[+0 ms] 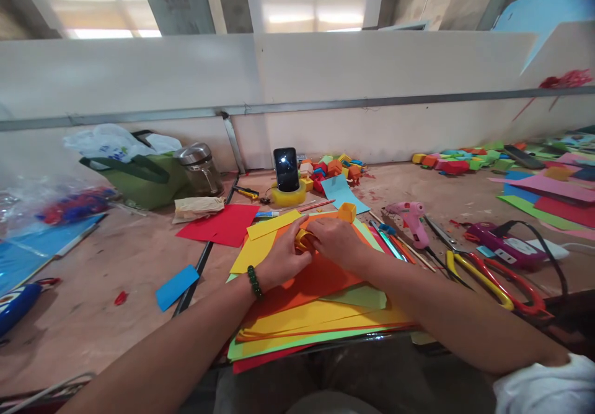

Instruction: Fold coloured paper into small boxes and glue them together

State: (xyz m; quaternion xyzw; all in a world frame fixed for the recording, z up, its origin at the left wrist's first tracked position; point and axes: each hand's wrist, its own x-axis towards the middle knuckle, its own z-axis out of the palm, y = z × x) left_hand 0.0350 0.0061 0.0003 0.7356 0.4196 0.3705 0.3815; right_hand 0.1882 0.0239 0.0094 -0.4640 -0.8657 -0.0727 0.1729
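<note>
My left hand [284, 254], with a dark green bead bracelet at the wrist, and my right hand [341, 243] meet over a stack of coloured paper [316, 318]. Between their fingers is a small folded piece of yellow paper [304, 240], partly covered by the fingers. Both hands are closed on it. Orange sheets [307, 290] lie under the hands. Just beyond my right hand sits a small yellow paper box [347, 211]. A yellow paper strip [273, 224] rests on the stack beyond my left hand.
Right of the stack lie a pink glue gun [411, 219], large scissors [497, 277], pens [393, 240] and a purple power strip [504, 245]. Behind stand a phone [286, 169] in a tape roll [288, 197], folded paper pieces [334, 169], a glass jar [204, 175] and a green bag [134, 181].
</note>
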